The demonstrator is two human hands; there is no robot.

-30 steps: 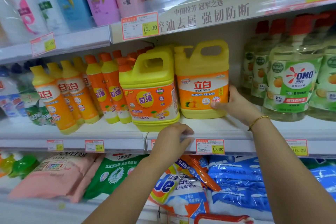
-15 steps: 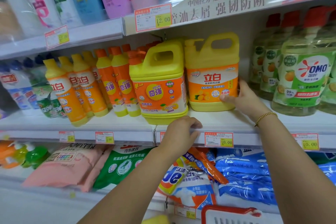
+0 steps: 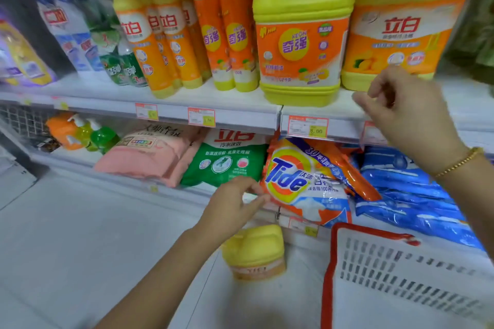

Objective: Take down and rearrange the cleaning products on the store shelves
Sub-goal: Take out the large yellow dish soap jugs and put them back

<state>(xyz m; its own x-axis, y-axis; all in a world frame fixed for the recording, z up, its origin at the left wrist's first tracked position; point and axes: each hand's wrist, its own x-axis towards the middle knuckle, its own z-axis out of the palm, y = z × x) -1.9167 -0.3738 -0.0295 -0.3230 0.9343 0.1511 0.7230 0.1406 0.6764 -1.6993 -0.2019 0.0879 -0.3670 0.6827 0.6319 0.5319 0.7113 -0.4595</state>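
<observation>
The left hand [image 3: 235, 203], open and empty, is stretched to the nine-o'clock edge of the bag [image 3: 302, 184] on the lower shelf [image 3: 80, 160]; the right hand [image 3: 409, 115] is held slack, empty. A reach is judged; a pinch is needed next.

- Tide bag [image 3: 302, 181]: thin plastic film, glossy, heavily crinkled.
- Blue bags [image 3: 411, 195], right of the Tide bag: plastic film, shiny, creased.
- Green bag [image 3: 224, 160], left of it: smoother film, mild sheen.
- Pink bag [image 3: 149, 157], further left: soft pack, matt look.
- Yellow jug [image 3: 299, 34], above it: moulded plastic, smooth; printed wrap label, slight gloss.
- Small jug [image 3: 254, 251], below it: smooth plastic, blurred.
- Basket [image 3: 401, 275], below right: rigid slotted white plastic, red plastic rim, matt.
- Price tag [image 3: 307, 127], just above: printed paper.
- Bracelet [image 3: 459, 161], up and right: gold-coloured beaded metal, shiny.
- Floor [image 3: 80, 248], lower left: pale, smooth.
</observation>
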